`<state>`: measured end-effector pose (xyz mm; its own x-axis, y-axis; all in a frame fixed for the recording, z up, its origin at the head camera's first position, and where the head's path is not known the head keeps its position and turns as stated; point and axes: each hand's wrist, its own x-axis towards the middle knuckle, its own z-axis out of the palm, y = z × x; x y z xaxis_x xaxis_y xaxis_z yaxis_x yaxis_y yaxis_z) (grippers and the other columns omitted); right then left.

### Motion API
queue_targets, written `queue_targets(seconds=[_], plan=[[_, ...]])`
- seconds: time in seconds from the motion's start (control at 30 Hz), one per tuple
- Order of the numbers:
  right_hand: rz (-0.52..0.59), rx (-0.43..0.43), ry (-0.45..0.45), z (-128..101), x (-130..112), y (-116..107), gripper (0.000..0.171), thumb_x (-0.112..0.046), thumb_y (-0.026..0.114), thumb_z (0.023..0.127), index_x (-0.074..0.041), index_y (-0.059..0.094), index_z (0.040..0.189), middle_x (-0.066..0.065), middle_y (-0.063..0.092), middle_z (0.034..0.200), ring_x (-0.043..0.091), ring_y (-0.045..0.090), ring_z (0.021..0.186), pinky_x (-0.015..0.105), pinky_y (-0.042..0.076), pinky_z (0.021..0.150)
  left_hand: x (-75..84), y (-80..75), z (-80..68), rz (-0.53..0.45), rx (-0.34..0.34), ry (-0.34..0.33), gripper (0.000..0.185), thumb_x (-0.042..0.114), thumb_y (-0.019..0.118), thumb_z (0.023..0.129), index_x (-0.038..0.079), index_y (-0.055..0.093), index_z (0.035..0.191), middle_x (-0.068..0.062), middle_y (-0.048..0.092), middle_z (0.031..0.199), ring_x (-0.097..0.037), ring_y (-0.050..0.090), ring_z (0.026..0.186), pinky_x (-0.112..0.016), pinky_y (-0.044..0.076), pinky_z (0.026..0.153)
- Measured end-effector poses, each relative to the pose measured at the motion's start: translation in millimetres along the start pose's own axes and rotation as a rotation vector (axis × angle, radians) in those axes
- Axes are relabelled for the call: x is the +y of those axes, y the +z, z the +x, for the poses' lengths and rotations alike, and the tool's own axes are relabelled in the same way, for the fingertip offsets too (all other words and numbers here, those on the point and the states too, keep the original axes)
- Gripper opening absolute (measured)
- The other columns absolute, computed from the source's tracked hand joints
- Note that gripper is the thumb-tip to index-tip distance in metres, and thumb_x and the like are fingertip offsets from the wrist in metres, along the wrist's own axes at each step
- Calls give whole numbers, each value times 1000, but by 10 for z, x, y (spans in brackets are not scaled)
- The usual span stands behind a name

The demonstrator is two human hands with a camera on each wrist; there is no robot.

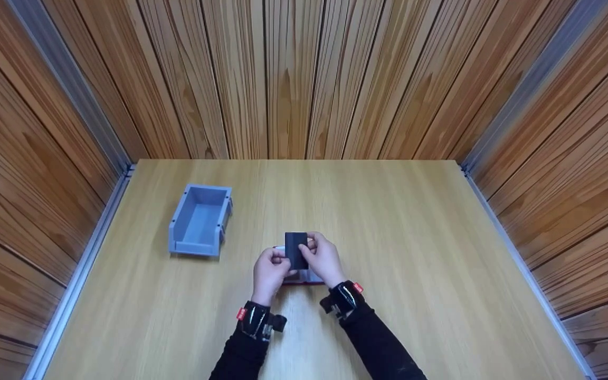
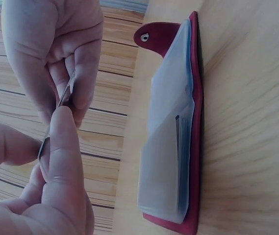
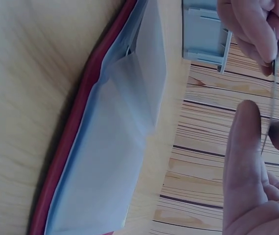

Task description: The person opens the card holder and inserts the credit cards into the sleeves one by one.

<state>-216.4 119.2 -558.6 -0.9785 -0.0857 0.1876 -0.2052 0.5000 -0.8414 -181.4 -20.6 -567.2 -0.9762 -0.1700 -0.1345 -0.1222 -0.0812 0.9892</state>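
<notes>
A thin dark card (image 1: 296, 248) is held up between both hands, seen nearly edge-on in the wrist views. My left hand (image 1: 271, 272) pinches its lower left edge between thumb and fingers. On the card's right side, my right hand (image 1: 326, 259) grips with the thumb on the near face and fingers behind. Just below the hands, a red card holder (image 2: 196, 122) lies open on the table. Its clear plastic sleeves (image 3: 100, 161) stand up partly fanned, and a flap with a metal snap (image 2: 144, 37) sticks out at one end.
A blue-grey plastic bin (image 1: 198, 224) stands on the wooden table (image 1: 415, 253), to the left of and beyond the hands. Wood-plank walls (image 1: 288, 79) with metal corner rails close off the back and both sides.
</notes>
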Motion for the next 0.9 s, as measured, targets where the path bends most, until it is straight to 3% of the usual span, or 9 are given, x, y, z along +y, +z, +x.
queue_targets(seconds=[0.33, 0.43, 0.67, 0.9], plan=[[50, -13, 37, 4, 33, -18, 29, -3, 66, 92, 8, 61, 118, 6, 65, 79, 15, 60, 69, 29, 51, 61, -22, -3, 9, 53, 5, -3, 18, -7, 59, 81, -10, 59, 99, -13, 60, 84, -19, 60, 74, -34, 58, 63], [55, -10, 28, 9, 44, -25, 28, -2, 66, 91, 9, 61, 117, 7, 65, 79, 15, 60, 68, 27, 50, 59, -31, -17, 28, 119, 18, 34, 17, -4, 62, 82, -9, 61, 98, -12, 62, 85, -19, 61, 74, -34, 58, 63], [-2, 26, 23, 28, 145, -61, 30, -1, 67, 90, 10, 60, 117, 9, 67, 79, 18, 61, 70, 31, 51, 65, -31, -86, 75, 373, 107, 145, 18, 2, 64, 81, -5, 68, 98, -9, 67, 86, -23, 62, 83, -34, 50, 75], [-83, 41, 50, 36, 249, -101, 28, -2, 67, 90, 8, 61, 116, 7, 65, 79, 20, 60, 72, 38, 51, 71, -63, -151, 144, 485, 106, 125, 25, 1, 64, 82, -10, 68, 104, -13, 68, 88, -27, 64, 85, -38, 50, 76]])
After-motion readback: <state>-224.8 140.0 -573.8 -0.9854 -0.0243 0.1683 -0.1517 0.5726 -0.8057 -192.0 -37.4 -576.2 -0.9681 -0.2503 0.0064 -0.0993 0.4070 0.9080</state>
